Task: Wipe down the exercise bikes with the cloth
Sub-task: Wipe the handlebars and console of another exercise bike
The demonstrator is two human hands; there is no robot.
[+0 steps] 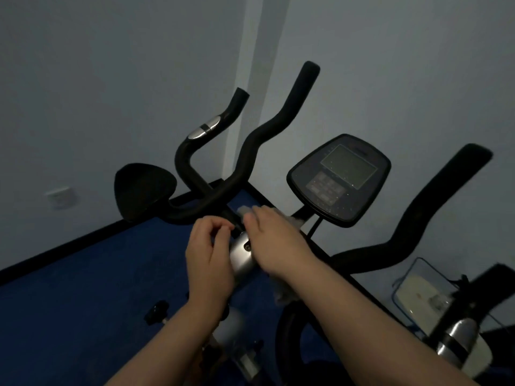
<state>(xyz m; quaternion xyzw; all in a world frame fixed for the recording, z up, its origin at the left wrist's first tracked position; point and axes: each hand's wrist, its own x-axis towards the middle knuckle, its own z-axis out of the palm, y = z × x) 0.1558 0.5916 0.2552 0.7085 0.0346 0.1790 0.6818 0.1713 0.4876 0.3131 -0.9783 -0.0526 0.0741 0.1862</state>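
Right hand (274, 240), fluffy cloth (281, 292), curved handlebar (217, 196)

Dim corner room, blue floor, pale walls

The blue carpet (83, 288) runs out to a black skirting board (69, 245) along the pale bluish wall (111, 65), and there's a white wall socket (60, 195) low on the left. Bottom right, near the wall, sits a clear plastic container (418, 288) with something white inside, can't really tell what. Lighting's pretty murky overall.
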